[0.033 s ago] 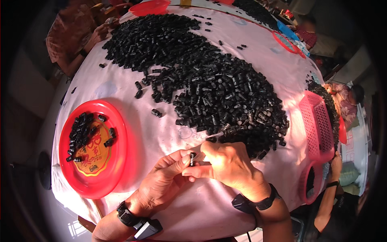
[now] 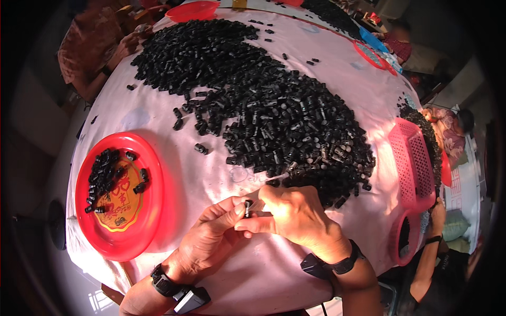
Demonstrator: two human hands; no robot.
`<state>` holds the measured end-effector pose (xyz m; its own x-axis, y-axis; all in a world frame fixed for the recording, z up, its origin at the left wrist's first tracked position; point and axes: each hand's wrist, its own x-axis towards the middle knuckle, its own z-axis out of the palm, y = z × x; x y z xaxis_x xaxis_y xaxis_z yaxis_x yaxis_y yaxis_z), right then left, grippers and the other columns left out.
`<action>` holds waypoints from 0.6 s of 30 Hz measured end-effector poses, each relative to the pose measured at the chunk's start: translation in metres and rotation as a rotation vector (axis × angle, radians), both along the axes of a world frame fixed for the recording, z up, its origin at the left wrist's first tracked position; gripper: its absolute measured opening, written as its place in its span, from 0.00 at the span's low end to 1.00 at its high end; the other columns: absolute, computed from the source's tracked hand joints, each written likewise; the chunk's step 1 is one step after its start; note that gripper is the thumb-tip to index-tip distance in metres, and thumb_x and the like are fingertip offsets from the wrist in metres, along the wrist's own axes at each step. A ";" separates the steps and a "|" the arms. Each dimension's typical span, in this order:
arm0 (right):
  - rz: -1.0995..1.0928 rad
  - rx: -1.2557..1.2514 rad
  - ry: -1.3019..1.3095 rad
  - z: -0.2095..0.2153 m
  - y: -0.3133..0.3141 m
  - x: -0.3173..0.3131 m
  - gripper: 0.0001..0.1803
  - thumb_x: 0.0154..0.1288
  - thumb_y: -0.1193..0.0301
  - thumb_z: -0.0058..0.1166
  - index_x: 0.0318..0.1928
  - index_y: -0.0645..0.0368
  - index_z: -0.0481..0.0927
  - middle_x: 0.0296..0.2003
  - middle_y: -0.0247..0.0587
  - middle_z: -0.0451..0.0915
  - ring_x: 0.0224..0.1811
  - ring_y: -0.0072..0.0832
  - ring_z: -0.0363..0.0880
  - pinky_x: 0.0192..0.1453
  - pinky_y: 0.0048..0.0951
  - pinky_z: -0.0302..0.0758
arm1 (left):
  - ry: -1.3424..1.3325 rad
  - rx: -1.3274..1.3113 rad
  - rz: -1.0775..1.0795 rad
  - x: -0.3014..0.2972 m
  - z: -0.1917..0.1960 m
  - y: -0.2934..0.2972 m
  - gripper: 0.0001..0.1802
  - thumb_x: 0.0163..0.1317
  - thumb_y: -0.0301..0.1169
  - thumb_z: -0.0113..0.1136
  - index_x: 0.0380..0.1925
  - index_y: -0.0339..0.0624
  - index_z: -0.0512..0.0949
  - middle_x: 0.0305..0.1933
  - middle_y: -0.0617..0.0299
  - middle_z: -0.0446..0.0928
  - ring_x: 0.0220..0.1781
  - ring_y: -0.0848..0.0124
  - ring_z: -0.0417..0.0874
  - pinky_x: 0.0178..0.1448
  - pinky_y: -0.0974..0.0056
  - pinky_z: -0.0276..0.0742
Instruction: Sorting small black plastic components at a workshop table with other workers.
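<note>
A small black cylindrical piece (image 2: 247, 208) stands upright between the thumb and fingers of my left hand (image 2: 213, 226). My right hand (image 2: 303, 221) is closed right beside it, its thumb reaching to the lower end of the piece. Something thin and pale shows between the right fingers, too small to make out. Just beyond both hands lies a big heap of similar black pieces (image 2: 295, 121), spread over the pink tablecloth (image 2: 205, 284). To the left, a red plate (image 2: 153, 205) with a yellow printed centre carries a small pile of the black pieces (image 2: 105, 171).
Pink perforated baskets (image 2: 406, 152) stand along the right edge. A red basin (image 2: 192, 10) sits at the far side. Loose pieces (image 2: 201, 149) lie left of the heap. A co-worker (image 2: 89, 47) is at the far left; another person's arm (image 2: 429, 263) is close on the right.
The whole view has shifted very slightly. Both hands keep the same hold, and the black piece stays in the left fingers.
</note>
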<state>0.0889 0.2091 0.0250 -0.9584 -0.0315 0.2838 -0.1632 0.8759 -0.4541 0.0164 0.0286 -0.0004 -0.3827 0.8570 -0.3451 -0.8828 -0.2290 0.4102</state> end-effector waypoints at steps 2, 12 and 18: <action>0.003 -0.025 0.042 -0.004 0.002 -0.003 0.28 0.62 0.44 0.62 0.33 0.59 0.76 0.19 0.41 0.80 0.22 0.37 0.84 0.23 0.35 0.76 | 0.005 -0.004 0.012 -0.001 0.000 0.000 0.16 0.73 0.33 0.58 0.55 0.36 0.78 0.48 0.60 0.82 0.46 0.75 0.79 0.52 0.67 0.73; -0.033 -0.066 -0.013 0.001 0.003 0.003 0.32 0.59 0.40 0.63 0.38 0.59 0.77 0.25 0.42 0.82 0.24 0.38 0.84 0.25 0.35 0.77 | 0.012 -0.021 0.145 0.007 0.002 0.008 0.14 0.70 0.33 0.62 0.51 0.38 0.79 0.43 0.62 0.82 0.43 0.71 0.80 0.57 0.64 0.76; -0.042 -0.398 0.091 -0.010 0.004 -0.003 0.23 0.62 0.55 0.69 0.40 0.62 0.78 0.28 0.41 0.84 0.24 0.29 0.85 0.23 0.31 0.76 | 0.053 -0.047 0.178 0.007 0.010 0.013 0.12 0.67 0.35 0.65 0.45 0.41 0.79 0.41 0.63 0.81 0.41 0.71 0.80 0.46 0.66 0.76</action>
<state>0.0863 0.2128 0.0154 -0.9270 0.1369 0.3491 -0.1857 0.6411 -0.7446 0.0238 0.0417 0.0095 -0.5451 0.7577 -0.3589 -0.8073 -0.3587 0.4687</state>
